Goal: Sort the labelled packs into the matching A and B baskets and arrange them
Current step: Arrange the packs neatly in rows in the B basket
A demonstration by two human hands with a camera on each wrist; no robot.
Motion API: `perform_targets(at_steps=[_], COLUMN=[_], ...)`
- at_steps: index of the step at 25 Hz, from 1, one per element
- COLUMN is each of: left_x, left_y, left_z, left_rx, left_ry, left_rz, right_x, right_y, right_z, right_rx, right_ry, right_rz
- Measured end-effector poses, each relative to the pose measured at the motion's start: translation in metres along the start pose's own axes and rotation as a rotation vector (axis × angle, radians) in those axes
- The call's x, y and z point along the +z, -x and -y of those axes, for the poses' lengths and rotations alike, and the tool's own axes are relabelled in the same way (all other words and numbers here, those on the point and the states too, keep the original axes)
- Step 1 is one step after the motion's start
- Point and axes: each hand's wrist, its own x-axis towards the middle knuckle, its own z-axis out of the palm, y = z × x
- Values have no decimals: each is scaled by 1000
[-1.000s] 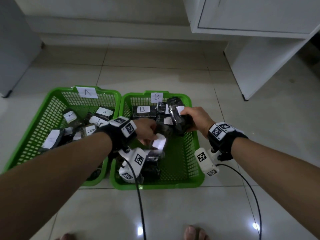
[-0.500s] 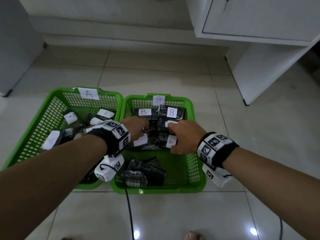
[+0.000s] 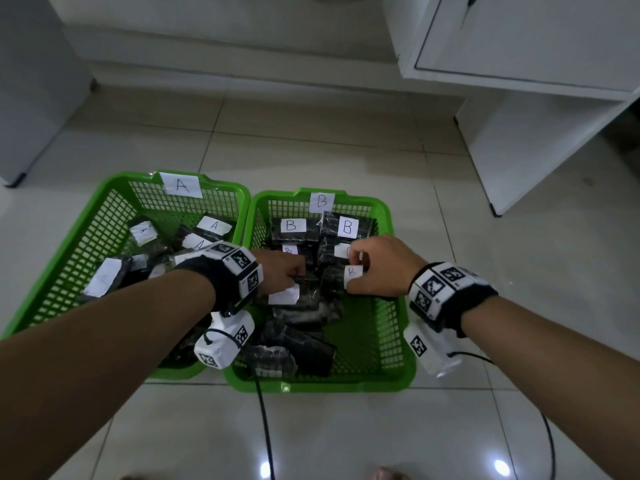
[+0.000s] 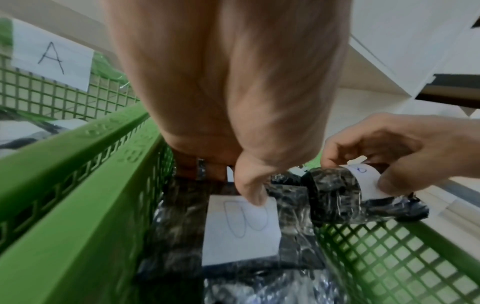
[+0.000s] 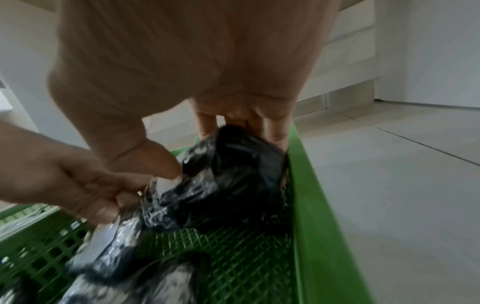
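Both hands are down in the B basket [image 3: 398,348], which sits right of the A basket [image 3: 104,209], rims touching. Right hand [image 3: 381,268] has fingers and thumb curled round a dark wrapped pack [image 4: 335,197], thumb on its white B label; the pack stands on end in the middle row, hard against the basket's right wall, long axis roughly upright. Left hand [image 3: 280,271] is just beside it, fingers curled over, thumb tip pressing the label of a flat pack [image 4: 241,228] lying under the wrist, long axis running toward the far wall. The two packs are side by side, apparently touching; the right hand is the nearer to the upright one. Two B packs [image 3: 322,226] lie behind against the far wall, and loose dark packs [image 3: 298,348] sit nearer the person. Next move likely turns on laying the upright pack down in line with the flat one. Whether the left fingers actually grip the flat pack is hidden by the hand itself. The near packs' labels are not readable; the A basket's near part is covered by the left arm.
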Motion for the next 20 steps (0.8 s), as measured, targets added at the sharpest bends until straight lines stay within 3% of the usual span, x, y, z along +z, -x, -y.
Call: perform_targets(at_steps=[4,9,13,17,20], left_x=[-13,-39,-37,-24,-6], left_y=[6,14,10,14,10], left_z=[-5,-9,-9,-15,-23], left_rx=[24,-36,-19,-37,-57], left_ry=[-20,15,48,135,-117], left_rz=[59,-66,-107,21,96], right_x=[-2,11,9,-3,-6], right_y=[1,3,-2,-4,-5], right_z=[-2,14,19,12,6], right_rx=[-15,-130,-144,-43,-3], right_ry=[16,310,345,234,152], right_rz=[36,43,115,168,104])
